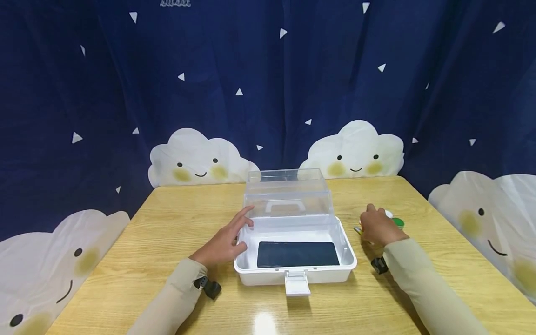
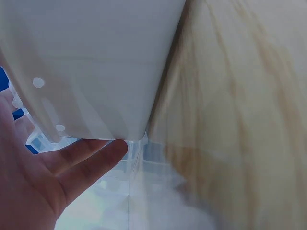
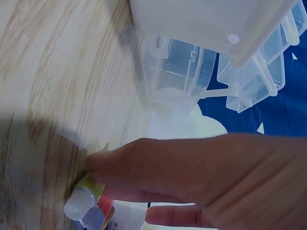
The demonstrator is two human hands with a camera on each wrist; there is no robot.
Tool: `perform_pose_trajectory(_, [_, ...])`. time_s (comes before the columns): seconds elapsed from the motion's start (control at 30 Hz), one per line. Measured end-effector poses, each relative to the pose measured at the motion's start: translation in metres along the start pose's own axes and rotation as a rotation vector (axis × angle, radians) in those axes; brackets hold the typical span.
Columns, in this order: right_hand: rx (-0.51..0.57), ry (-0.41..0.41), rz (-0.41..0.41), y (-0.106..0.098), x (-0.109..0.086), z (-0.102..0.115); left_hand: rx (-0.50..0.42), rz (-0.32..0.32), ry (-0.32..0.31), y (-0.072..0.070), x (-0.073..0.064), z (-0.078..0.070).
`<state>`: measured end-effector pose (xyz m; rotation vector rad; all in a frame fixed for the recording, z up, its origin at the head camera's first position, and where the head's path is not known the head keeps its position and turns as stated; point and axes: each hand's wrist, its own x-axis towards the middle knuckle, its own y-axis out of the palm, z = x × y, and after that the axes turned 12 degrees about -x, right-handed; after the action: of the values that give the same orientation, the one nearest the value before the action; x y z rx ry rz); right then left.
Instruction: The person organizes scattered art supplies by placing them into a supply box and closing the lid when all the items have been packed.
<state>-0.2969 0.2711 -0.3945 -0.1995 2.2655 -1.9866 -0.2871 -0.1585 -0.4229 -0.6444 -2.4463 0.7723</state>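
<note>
A white plastic storage box (image 1: 272, 277) stands on the table with its clear lid (image 1: 286, 186) raised at the back and its front latch (image 1: 297, 284) hanging down. A dark flat rectangle (image 1: 297, 254) shows inside. My left hand (image 1: 222, 242) is at the box's left side, fingers spread and reaching along the edge. To the right of the box, my right hand (image 1: 378, 225) reaches down to the tabletop. Its thumb and fingers pinch a small yellow tube (image 3: 91, 187) with a white cap (image 3: 80, 203). The hand hides part of the red and white items beside it.
A small container with a green lid (image 1: 398, 223) and a white round thing (image 1: 389, 214) stand just beyond my right hand. The wooden table (image 1: 184, 209) ends at a dark blue curtain (image 1: 268, 93) with printed clouds.
</note>
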Motion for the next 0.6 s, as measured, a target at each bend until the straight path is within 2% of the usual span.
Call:
perform_pose_trajectory(0.27, [0.000, 0.041, 0.024, 0.0027, -0.0005, 0.0034, -0.010, 0.004, 0.016, 0.0010, -0.0012, 0.0004])
perform_pose_trajectory(0.5, [-0.021, 0.017, -0.017, 0.0007, -0.0022, 0.0041, 0.000, -0.002, 0.000, 0.0005, -0.0002, -0.0007])
perform_pose_trajectory(0.6, [-0.014, 0.007, -0.007, -0.0009, -0.0025, 0.0041, -0.007, -0.007, 0.005, 0.0004, 0.0000, -0.0013])
